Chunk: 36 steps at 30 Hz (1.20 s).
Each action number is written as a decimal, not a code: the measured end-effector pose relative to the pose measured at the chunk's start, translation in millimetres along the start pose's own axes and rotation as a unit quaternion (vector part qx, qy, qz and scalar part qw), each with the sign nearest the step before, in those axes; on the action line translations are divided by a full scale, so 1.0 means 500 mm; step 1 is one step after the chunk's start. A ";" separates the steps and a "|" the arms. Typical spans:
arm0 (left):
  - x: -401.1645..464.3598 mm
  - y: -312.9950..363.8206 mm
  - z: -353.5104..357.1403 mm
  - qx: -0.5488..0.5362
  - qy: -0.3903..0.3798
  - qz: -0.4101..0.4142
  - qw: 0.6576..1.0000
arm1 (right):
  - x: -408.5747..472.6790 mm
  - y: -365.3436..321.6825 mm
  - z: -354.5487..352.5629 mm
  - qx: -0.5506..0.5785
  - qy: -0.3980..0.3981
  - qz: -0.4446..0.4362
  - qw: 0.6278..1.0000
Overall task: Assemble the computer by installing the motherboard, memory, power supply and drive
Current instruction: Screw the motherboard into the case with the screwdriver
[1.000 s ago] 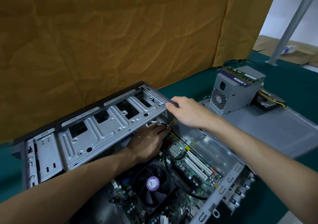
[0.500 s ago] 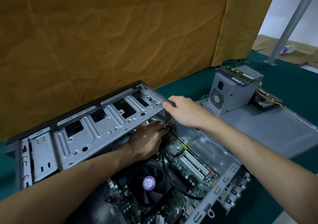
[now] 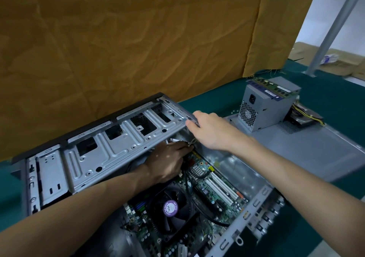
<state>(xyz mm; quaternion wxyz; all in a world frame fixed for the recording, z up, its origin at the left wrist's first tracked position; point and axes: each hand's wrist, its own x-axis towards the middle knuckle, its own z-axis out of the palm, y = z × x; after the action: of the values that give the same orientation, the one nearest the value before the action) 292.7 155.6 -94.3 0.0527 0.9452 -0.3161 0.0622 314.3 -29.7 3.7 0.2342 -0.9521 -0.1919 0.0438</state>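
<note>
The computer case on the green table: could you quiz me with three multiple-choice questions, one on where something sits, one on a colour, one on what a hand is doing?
1. Where is the power supply?
A. inside the case
B. on the grey side panel beside the case
C. on the floor

2. What colour is the sticker on the cooler fan?
A. purple
B. red
C. yellow

3. What is the right hand doing?
A. resting flat on the table
B. gripping the raised drive cage by its edge
C. holding a screwdriver

Answers: 1 B, it stands upright on the panel; 2 A, the round hub label is purple; 3 B, its fingers curl over the cage's far corner.
</note>
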 end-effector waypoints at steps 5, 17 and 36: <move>0.002 0.010 0.003 0.029 0.002 -0.010 1.000 | -0.007 -0.011 0.002 -0.028 0.017 0.006 0.999; -0.011 -0.009 0.001 0.012 -0.019 0.005 1.000 | -0.008 -0.013 -0.001 -0.031 0.017 0.010 0.999; -0.004 -0.002 0.002 -0.016 -0.023 -0.033 0.999 | -0.001 0.001 0.008 -0.036 0.018 -0.011 0.999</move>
<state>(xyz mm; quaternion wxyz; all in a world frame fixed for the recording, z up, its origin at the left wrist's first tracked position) 291.8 157.4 -95.8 0.0620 0.9553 -0.2870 0.0335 313.2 -28.8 0.0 0.2033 -0.9585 -0.1991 0.0171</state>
